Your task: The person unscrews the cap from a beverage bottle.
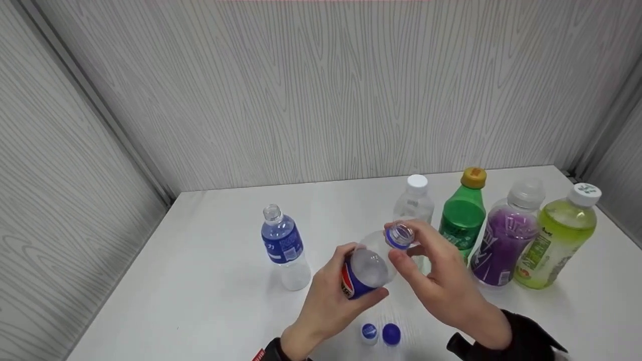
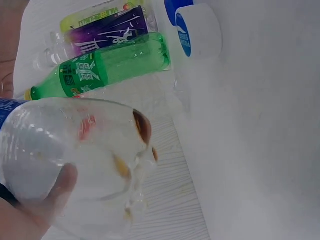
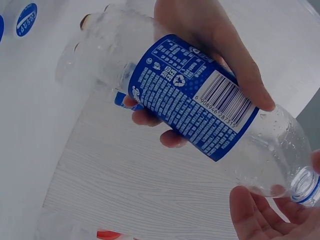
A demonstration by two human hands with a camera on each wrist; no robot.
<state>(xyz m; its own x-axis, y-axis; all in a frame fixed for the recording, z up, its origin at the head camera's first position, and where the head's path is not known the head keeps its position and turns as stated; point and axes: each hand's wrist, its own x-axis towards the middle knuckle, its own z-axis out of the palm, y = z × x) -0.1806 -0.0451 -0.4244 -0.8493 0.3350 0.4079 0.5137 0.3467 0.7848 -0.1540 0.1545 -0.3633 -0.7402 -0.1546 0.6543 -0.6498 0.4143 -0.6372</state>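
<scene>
A clear Pepsi bottle [image 1: 369, 268] with a blue label is tilted, its uncapped mouth toward the upper right. My left hand [image 1: 328, 303] grips it round the labelled body, the thumb [image 2: 64, 182] lying along the clear plastic in the left wrist view. At the neck, my right hand [image 1: 446, 281] has its thumb and fingers curled about the blue ring [image 1: 398, 240] below the mouth. The barcode side of the label [image 3: 195, 97] faces the right wrist camera. Below the hands, a white cap with a blue top [image 1: 369, 332] and a dark blue cap [image 1: 391, 334] lie side by side.
An uncapped clear bottle [image 1: 282, 245] with a blue label stands at left. Behind and right of my right hand stand a white-capped clear bottle [image 1: 416, 200], a green bottle [image 1: 461, 215], a purple-labelled bottle [image 1: 501, 245] and a yellow-green bottle [image 1: 559, 240]. Panels wall the white table [image 1: 210, 301].
</scene>
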